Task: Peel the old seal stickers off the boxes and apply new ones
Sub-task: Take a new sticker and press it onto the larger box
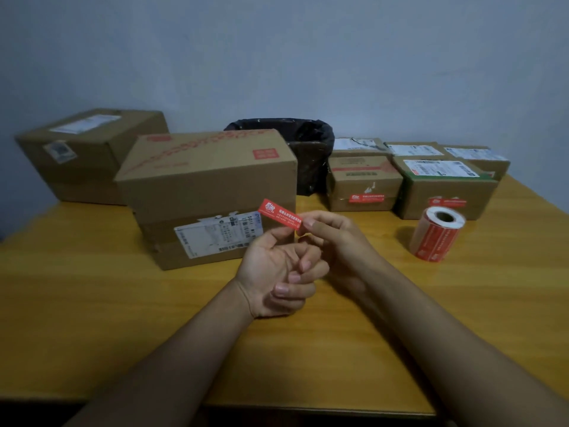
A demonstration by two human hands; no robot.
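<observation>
Seal sticker [279, 216]: red, white print. Sticker roll [436, 233]: red labels with white text, white edge, brown core. Table [92, 288]: yellow-orange wood grain. Front box [209, 180]: brown cardboard, red dashed stripe and red stamps on top, white shipping label with black barcode. Bin liner [311, 143]: glossy black. Right boxes [446, 189]: brown, white labels, red stickers, green tape. Wall [277, 57]: pale grey-blue.

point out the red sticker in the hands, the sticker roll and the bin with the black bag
red sticker [278, 214], head view, on its printed middle
sticker roll [432, 240], head view, on its red outer wrap
bin [311, 163], head view, on the black bag's front
</observation>
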